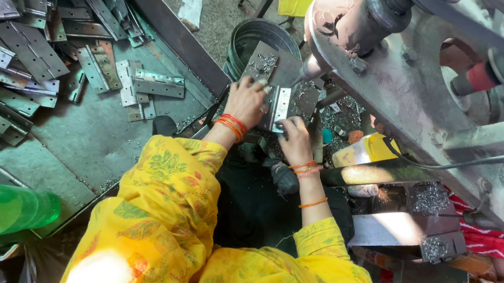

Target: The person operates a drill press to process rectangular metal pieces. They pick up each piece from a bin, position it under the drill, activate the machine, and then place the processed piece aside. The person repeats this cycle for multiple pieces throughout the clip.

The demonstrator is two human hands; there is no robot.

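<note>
Starting at the far left, a green plastic bottle [4,210] lies at the edge of a grey metal tabletop [90,141] strewn with a pile of steel hinges [25,52], some folded, some opened flat. Right of that heap a dark bucket [254,40] stands on the floor beyond the bench. The left hand [246,102], orange bangles at the wrist, presses down on the left edge of a hinge leaf [280,108] that sits on the small work plate under the drill spindle [314,68]; its fingers look curled together against the metal, holding it flat rather than lifting it. The right hand [295,140] steadies the same leaf from its near right corner, fingers bent and pinching the lower edge, though the tips are partly hidden. Metal swarf litters the plate around both hands. The leaf looks stiff, fairly heavy for its size, thin and probably sharp-edged and oily, so a firm hold by the long edges, clear of the drilled holes, seems safest. Further right rises the heavy grey drill press frame [423,95], with a yellow bottle [371,149] beside it.
</note>
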